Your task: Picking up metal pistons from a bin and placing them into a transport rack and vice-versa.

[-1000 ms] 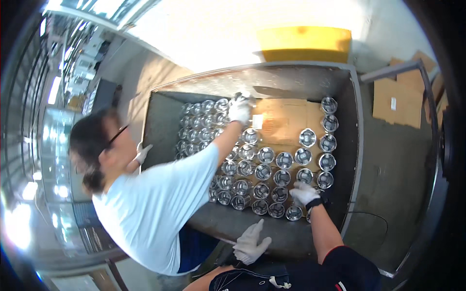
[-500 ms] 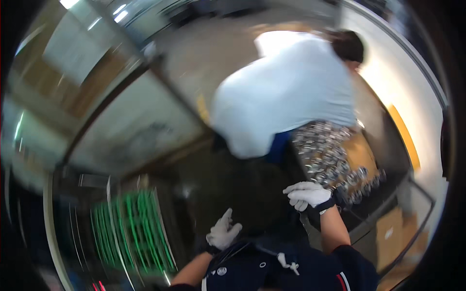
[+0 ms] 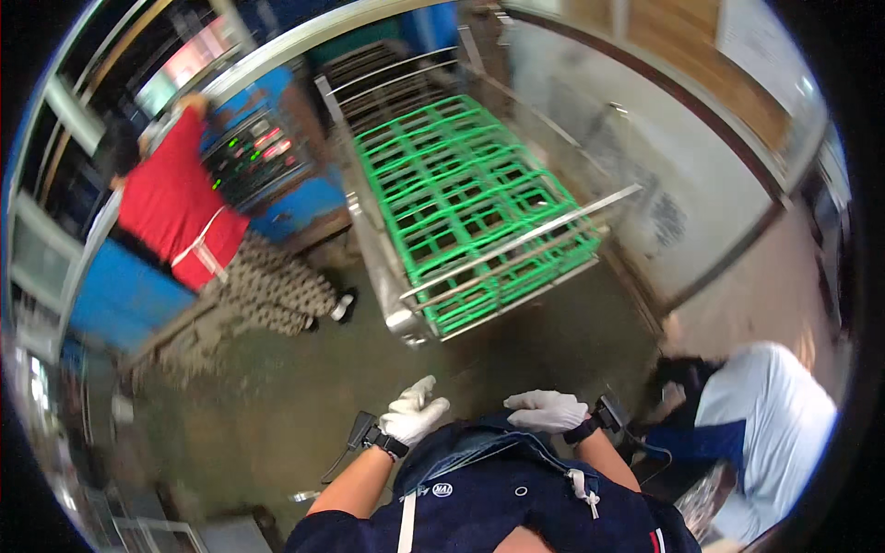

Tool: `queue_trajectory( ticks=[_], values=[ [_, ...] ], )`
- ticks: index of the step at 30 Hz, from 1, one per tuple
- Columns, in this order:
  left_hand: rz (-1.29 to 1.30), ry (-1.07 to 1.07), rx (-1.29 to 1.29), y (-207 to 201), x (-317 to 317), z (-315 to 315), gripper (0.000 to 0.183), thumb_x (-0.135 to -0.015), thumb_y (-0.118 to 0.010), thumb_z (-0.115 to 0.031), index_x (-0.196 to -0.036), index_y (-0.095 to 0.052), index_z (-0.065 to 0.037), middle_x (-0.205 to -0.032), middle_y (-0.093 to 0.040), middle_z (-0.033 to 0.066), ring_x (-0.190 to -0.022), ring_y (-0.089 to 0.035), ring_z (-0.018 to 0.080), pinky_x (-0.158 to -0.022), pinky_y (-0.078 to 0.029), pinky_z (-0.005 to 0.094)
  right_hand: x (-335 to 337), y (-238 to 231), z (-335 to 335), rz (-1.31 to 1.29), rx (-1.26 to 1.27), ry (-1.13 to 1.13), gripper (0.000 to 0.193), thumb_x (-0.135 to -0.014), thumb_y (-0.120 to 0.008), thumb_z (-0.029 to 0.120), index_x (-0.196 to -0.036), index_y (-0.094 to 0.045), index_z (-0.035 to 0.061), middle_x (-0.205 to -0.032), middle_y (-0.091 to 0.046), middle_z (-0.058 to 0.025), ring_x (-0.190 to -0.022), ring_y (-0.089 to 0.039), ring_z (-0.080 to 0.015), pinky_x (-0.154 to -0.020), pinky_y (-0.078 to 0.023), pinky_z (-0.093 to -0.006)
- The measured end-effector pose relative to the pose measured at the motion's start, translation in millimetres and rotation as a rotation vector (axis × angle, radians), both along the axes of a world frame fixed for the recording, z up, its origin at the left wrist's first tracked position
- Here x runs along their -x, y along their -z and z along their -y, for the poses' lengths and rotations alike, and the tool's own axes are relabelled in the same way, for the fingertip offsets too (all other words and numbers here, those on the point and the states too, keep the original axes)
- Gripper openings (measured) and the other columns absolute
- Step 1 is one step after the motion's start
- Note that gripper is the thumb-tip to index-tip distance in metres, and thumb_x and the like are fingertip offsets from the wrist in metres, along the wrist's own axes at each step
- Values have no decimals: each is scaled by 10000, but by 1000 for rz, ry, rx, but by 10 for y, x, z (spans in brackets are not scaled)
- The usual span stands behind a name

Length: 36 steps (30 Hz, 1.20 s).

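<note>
My left hand point(image 3: 413, 415), in a white glove, is held in front of my body with its thumb and fingers apart. It holds nothing. My right hand point(image 3: 546, 411), gloved in white too, has its fingers stretched toward the left hand, with a gap between the two. Nothing shows in it either. Straight ahead, beyond both hands and out of contact with them, several green wire racks point(image 3: 479, 221) lie in a metal frame point(image 3: 398, 318) with raised silver bars.
At the left a person in red point(image 3: 175, 217) reaches toward a blue machine with a lit control panel point(image 3: 253, 158). A person in white point(image 3: 765, 415) bends over at the lower right, near shiny metal parts point(image 3: 705, 502). A pale partition point(image 3: 636, 138) stands right of the frame.
My view has swung left: the green racks moved from lower left to straight ahead, and the person in white shifted to the lower right. My right hand has come nearer my left.
</note>
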<state>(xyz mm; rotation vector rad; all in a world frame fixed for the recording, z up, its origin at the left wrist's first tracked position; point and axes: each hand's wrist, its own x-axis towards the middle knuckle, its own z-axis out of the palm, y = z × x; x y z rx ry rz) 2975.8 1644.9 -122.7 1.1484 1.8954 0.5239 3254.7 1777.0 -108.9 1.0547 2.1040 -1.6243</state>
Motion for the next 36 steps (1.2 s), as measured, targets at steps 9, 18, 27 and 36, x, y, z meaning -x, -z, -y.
queue_trajectory(
  ticks=[9,18,27,36],
  values=[
    [-246,-230,200,115,62,994,377,-882,-554,-420,-935,-744,-99,-928,-709,194,-928,-677,380,-844,-526,464,1150,131,-407,-79,190,-276,901,-848,-734,323,-1556,-265,22,-1353,-590,-210,-1192,-590,-232,-996,-463,-297],
    [-373,-916,57,347,698,1990,650,-842,-614,-480,-1284,-617,-2,-1229,-653,253,-1176,-615,396,-999,-487,458,3053,793,-255,-711,18,199,1075,-825,-782,180,-1602,-57,18,-1654,-124,-171,-1509,-169,-283,-1222,-157,-393],
    [-226,-1071,148,357,2209,2672,749,-852,-640,-498,-1383,-540,19,-1353,-595,244,-1285,-558,365,-1089,-430,400,3348,819,-585,-420,-322,802,823,-935,-656,408,-1521,-287,-38,-1404,-496,-218,-1257,-498,-313,-1059,-394,-391],
    [-126,-750,-39,555,3554,1498,702,-892,-664,-436,-1413,-516,11,-1378,-585,230,-1302,-550,350,-1096,-426,381,3713,676,-549,-391,-415,841,801,-876,-691,525,-1456,-448,28,-1302,-545,-150,-1175,-516,-244,-974,-448,-353]
  ],
)
